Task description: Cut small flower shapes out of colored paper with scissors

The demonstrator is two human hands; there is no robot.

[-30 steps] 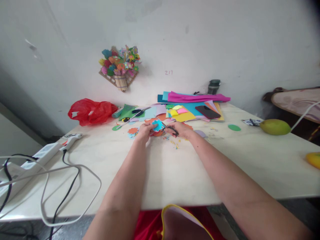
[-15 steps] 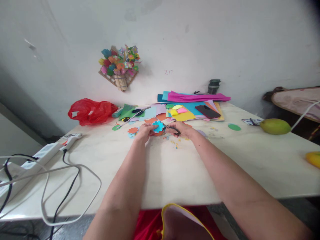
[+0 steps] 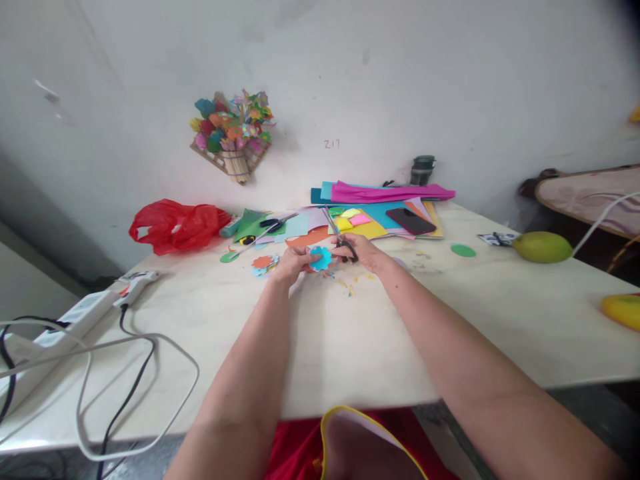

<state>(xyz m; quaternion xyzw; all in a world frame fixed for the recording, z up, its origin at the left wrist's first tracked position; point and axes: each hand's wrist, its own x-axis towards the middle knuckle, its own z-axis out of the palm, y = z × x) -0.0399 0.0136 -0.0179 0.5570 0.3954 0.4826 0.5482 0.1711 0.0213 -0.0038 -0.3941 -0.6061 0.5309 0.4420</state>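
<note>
Between the fingers of my left hand point(image 3: 296, 261) is a blue paper flower point(image 3: 321, 259) with a scalloped edge. My right hand point(image 3: 361, 251) grips a pair of scissors point(image 3: 332, 220) by the dark handles, its blades pointing up and away from the flower. Small coloured paper scraps point(image 3: 349, 288) lie on the table just below my hands. Left of my left hand rests a small pile of cut paper flowers point(image 3: 263, 263), an orange one on top. Orange paper point(image 3: 314, 237) lies behind my hands.
Coloured paper sheets point(image 3: 390, 193), a phone point(image 3: 411, 221) and a second pair of scissors point(image 3: 273, 224) lie at the back. A red plastic bag point(image 3: 177, 227) sits back left, a power strip point(image 3: 75, 320) with loose cables front left. At right are a green circle point(image 3: 463, 251) and a mango point(image 3: 543, 247).
The scissors have swung from the flower's edge to point upward, away from it. The blue flower has turned and shifted slightly right in my left hand. The whole view has shifted a little.
</note>
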